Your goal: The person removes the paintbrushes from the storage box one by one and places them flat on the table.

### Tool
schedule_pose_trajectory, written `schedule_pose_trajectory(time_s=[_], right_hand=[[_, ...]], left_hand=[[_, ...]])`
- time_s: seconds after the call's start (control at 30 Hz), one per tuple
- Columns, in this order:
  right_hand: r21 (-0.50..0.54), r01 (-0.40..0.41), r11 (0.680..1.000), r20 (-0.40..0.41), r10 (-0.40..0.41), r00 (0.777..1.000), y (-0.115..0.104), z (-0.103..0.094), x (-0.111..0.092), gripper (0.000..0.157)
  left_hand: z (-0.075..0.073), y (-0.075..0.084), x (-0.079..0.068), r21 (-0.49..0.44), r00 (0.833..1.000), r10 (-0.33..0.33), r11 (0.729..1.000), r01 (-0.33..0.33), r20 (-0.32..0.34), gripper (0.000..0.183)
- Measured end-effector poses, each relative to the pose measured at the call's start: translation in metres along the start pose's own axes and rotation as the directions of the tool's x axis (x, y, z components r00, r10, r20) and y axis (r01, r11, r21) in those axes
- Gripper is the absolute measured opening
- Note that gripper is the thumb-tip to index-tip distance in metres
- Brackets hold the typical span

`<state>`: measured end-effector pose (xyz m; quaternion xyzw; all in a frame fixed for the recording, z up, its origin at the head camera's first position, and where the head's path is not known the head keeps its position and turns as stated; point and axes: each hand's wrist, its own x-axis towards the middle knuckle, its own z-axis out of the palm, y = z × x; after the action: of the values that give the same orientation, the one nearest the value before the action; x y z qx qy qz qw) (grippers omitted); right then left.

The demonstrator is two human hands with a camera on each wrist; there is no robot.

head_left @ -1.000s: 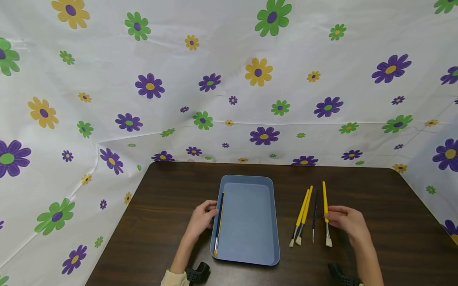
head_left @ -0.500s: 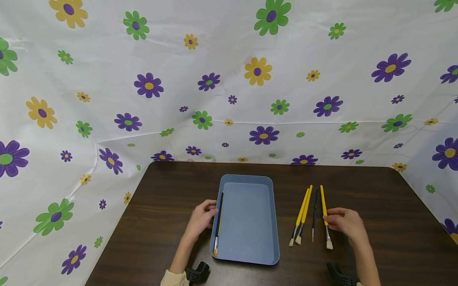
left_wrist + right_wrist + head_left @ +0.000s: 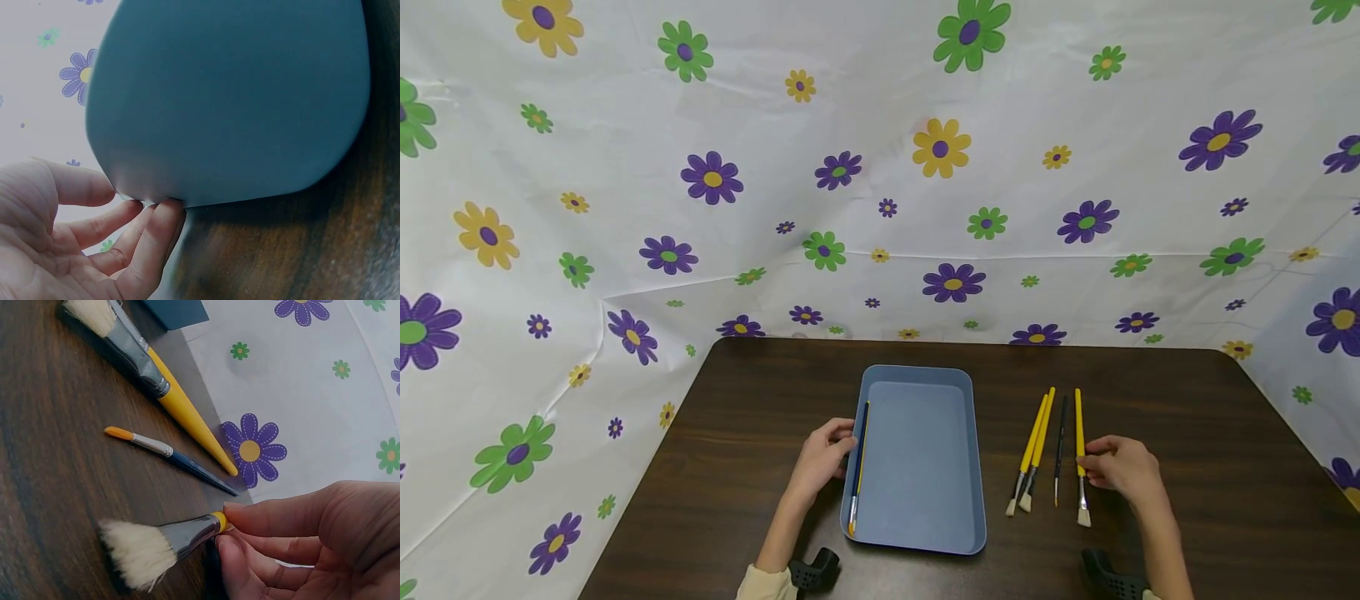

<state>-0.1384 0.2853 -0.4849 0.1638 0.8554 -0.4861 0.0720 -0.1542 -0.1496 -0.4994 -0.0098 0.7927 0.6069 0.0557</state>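
Observation:
My right hand [image 3: 1127, 471] pinches a yellow-handled paintbrush [image 3: 1079, 425] between thumb and fingers, low on the handle near the metal ferrule. Its broad pale bristles [image 3: 140, 553] point toward me, close over the table. At the blue-grey tray [image 3: 925, 467], my left hand [image 3: 820, 458] grips the left side, with thumb and fingertips at the wall in the left wrist view. Inside the tray, along its left wall, lies a dark blue paintbrush [image 3: 858, 467] with a yellow strip showing beside it. Just left of the held brush lies a thin dark paintbrush [image 3: 1060, 450] with an orange tip.
Two more yellow-handled paintbrushes [image 3: 1034, 442] lie between the tray and the thin dark brush, their handles nearly touching. The dark wooden table [image 3: 760, 392] ends at the back against a flowered sheet [image 3: 850, 125], which also hangs along the sides.
My right hand has shifted slightly left and toward me with the yellow-handled paintbrush, which tilted and then straightened. My left hand and the tray stay put.

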Motion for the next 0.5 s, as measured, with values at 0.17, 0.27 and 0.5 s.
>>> schedule_pose_trajectory(time_s=[0.17,0.27,0.5], right_hand=[[0.009,-0.001,1.0,0.01,0.0,1.0,0.0012,-0.0008,0.0,0.029],[0.016,0.004,1.0,-0.008,-0.004,1.0,0.0007,-0.0013,-0.001,0.029],[-0.03,0.057,0.998,-0.16,-0.061,0.985,-0.0034,0.0001,-0.0036,0.032]], left_hand=[[-0.0008,0.0027,-0.0015,-0.005,1.0,0.004,1.0,-0.004,0.004,0.036],[-0.001,0.0026,-0.0015,-0.001,1.0,0.004,1.0,-0.004,0.002,0.036],[-0.0002,-0.0015,0.0014,0.004,1.0,-0.004,1.0,0.004,-0.003,0.035]])
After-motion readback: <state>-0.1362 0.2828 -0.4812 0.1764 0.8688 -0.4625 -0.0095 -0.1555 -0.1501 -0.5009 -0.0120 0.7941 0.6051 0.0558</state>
